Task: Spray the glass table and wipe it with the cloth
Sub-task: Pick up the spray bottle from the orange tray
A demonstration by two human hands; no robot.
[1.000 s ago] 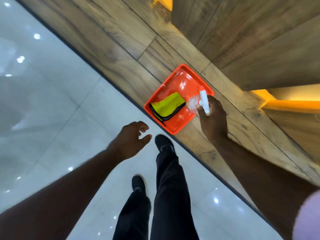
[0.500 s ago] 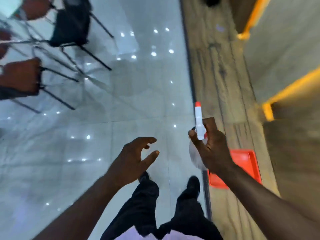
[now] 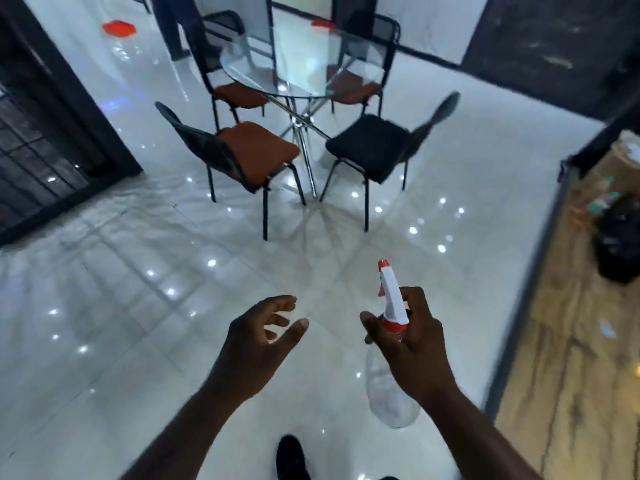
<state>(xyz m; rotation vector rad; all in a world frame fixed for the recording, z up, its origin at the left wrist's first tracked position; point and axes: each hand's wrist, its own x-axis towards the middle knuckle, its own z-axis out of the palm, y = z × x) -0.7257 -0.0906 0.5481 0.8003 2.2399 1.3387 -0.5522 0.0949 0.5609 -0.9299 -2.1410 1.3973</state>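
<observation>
The shiny white floor (image 3: 121, 323) fills most of the view. Far ahead on it stands the round glass table (image 3: 301, 67), with four chairs (image 3: 256, 150) close around it, well apart from both hands. The right hand (image 3: 412, 348) grasps the bottle (image 3: 390, 303) at the neck; the white head with red nozzle points up, and the clear body hangs below the hand. The left hand (image 3: 256, 344) beside it is released, fingers loosely spread, holding nothing. One black shoe (image 3: 291, 457) shows at the bottom edge.
</observation>
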